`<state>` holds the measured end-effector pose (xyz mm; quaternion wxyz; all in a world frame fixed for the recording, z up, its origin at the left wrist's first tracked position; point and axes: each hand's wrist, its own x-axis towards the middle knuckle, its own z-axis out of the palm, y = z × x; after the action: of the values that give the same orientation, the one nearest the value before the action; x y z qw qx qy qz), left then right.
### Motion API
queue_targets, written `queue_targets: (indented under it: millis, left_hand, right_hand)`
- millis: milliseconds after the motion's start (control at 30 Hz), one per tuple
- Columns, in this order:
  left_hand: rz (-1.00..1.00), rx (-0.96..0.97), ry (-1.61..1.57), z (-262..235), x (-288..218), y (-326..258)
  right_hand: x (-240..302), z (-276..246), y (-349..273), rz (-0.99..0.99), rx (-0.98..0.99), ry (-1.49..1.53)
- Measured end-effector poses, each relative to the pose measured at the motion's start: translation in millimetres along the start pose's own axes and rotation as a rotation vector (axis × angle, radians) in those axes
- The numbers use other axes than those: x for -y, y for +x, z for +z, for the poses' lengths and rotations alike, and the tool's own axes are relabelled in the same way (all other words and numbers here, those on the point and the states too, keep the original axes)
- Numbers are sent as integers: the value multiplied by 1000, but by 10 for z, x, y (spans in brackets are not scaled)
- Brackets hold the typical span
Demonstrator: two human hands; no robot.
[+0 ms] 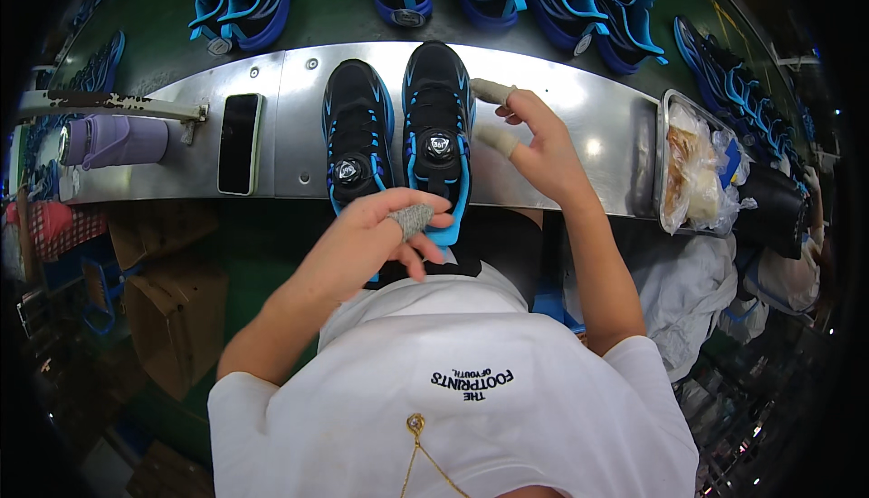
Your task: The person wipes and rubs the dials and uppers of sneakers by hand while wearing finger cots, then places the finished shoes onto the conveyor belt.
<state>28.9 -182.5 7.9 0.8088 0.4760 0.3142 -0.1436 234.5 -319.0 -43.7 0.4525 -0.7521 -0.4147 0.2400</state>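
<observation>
Two black and blue shoes with round dial closures stand side by side on a metal shelf [561,90], toes pointing away from me. My left hand [376,240], one finger wrapped in grey tape, curls over the heel of the right shoe [438,127] and lies close to the heel of the left shoe [356,127]. My right hand [539,149] is spread beside the right shoe. Its taped fingertips touch that shoe's outer side near the toe and the middle.
A dark phone [240,143] and a purple bottle [118,140] lie on the shelf to the left. At the right stands a metal tray [667,104] of plastic bags. Behind the shelf, a green belt [330,9] carries several more blue shoes. Cardboard boxes [172,308] sit at lower left.
</observation>
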Motion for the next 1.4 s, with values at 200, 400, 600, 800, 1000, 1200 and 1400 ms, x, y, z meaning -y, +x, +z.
queue_targets:
  millis: [200, 400, 600, 800, 1000, 1200, 1400]
  left_hand:
    - [583, -325, 1433, 13, -274, 474]
    - [313, -150, 1667, 2, -572, 769]
    - [559, -26, 1782, -20, -569, 836]
    - [239, -22, 1613, -9, -679, 836]
    - [847, 158, 1488, -251, -606, 832]
    - [710, -246, 1168, -174, -292, 247]
    - [463, -107, 787, 40, 169, -25]
  right_hand:
    - [0, 385, -109, -149, 88, -99]
    - [-100, 455, -123, -155, 52, -47]
    - [-212, 523, -151, -131, 15, -43]
    - [-184, 547, -117, -105, 11, -25]
    - [-167, 502, -115, -87, 45, 12]
    - [62, 186, -82, -154, 91, 141]
    - [199, 324, -42, -137, 136, 131]
